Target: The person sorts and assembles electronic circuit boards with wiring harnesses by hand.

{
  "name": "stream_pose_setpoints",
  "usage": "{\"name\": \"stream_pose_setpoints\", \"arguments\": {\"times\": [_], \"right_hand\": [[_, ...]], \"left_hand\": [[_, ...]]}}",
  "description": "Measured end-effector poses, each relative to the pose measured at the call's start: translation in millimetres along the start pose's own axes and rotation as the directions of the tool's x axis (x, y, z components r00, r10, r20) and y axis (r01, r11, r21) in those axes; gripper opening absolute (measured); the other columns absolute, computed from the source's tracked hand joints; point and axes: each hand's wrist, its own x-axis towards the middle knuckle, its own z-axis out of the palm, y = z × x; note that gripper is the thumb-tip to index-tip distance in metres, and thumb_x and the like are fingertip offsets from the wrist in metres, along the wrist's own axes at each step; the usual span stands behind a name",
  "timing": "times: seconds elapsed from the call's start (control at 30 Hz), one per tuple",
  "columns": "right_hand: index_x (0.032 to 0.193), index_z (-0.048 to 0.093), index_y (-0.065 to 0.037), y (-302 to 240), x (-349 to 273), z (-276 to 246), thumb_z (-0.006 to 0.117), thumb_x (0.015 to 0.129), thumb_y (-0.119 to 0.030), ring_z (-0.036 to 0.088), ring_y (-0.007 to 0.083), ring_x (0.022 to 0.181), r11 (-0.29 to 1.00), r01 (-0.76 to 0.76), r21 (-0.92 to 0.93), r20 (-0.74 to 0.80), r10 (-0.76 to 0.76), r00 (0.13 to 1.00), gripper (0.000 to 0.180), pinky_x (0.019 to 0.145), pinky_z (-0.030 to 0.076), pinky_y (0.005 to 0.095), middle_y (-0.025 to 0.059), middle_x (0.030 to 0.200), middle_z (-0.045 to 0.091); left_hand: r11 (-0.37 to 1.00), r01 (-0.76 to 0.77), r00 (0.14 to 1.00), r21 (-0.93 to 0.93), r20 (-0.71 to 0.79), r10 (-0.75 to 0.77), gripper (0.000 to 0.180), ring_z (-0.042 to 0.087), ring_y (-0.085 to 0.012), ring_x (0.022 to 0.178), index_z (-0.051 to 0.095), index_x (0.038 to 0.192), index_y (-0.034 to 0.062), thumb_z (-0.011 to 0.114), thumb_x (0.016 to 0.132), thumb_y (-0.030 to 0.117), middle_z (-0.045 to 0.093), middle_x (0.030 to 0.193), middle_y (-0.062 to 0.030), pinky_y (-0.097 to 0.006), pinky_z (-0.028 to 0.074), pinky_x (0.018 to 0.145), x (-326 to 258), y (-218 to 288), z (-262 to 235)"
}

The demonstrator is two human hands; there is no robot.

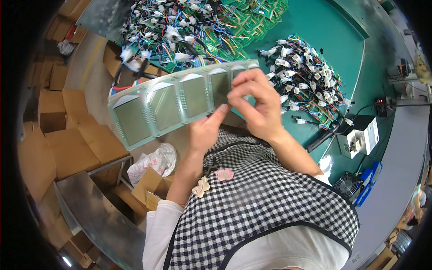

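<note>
Beside open-flapped brown cardboard boxes (pixel 72 150) with indistinct contents, gripping a glossy, many-windowed panel (pixel 168 105) with left fingers (pixel 218 116); pinching right fingers (pixel 253 90) together over it, perhaps empty, cannot tell.

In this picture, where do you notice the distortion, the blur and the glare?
Head view: black corners, and the grey bench at right bows along its outer edge; head view: pale sheen on the display panel; head view: white connectors above its left end look blurred.

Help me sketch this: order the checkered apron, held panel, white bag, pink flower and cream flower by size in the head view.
Checkered apron
Held panel
White bag
Pink flower and cream flower: too alike to rank
</note>
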Motion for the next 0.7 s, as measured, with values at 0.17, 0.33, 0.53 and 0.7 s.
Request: {"name": "stream_pose_setpoints", "arguments": {"times": [0.17,0.33,0.53,0.7], "right_hand": [[0.07,0.054,-0.001,64.0,-9.9,-39.5,0.06,0.075,-0.004,0.053,0.0115,0.057,0.758,-0.379,0.531,-0.284,0.581,0.763,0.008,0.053,0.045,0.0218,0.0041,0.069,0.055],[0.082,0.057,-0.008,172.9,-73.5,10.1,0.069,0.063,-0.016,0.058,0.0303,0.072,0.544,-0.378,-0.749,-0.111,0.459,0.881,0.024,0.061,0.047,0.0413,0.0111,0.075,0.055],[0.096,0.059,-0.009,74.4,-13.0,2.9,0.067,0.067,-0.014,0.055,0.0295,0.081,0.729,-0.431,-0.532,-0.135,0.43,0.893,0.031,0.066,0.046,0.0361,0.0132,0.099,0.049],[0.113,0.052,-0.009,26.5,15.3,28.0,0.061,0.069,-0.008,0.042,0.0297,0.111,0.802,0.238,-0.549,0.271,-0.098,0.957,0.044,0.092,0.032,0.0456,0.0113,0.124,0.043]], "left_hand": [[0.892,0.033,0.996,-0.45,-0.059,-0.066,0.029,0.058,-0.0211,0.09,0.047,0.111,-0.0043,0.049,0.085,0.006,0.056,0.104,-0.01,-0.038,0.049,0.081,18.5,9.1,-51.3],[0.896,0.056,0.986,-0.441,-0.116,-0.119,0.033,0.057,-0.0268,0.093,0.041,0.118,0.0004,0.045,0.087,0.011,0.052,0.11,-0.0129,-0.042,0.05,0.079,20.4,11.4,-85.1],[0.893,0.125,0.984,-0.432,-0.058,-0.166,0.031,0.057,-0.0219,0.092,0.042,0.116,-0.0026,0.045,0.088,0.009,0.052,0.108,-0.0115,-0.038,0.053,0.074,-3.0,0.6,-87.5],[0.894,0.215,0.974,-0.393,0.017,-0.227,0.031,0.057,-0.0219,0.091,0.043,0.115,-0.0037,0.046,0.088,0.01,0.052,0.106,-0.0133,-0.035,0.054,0.072,-2.2,6.9,-51.4]]}}
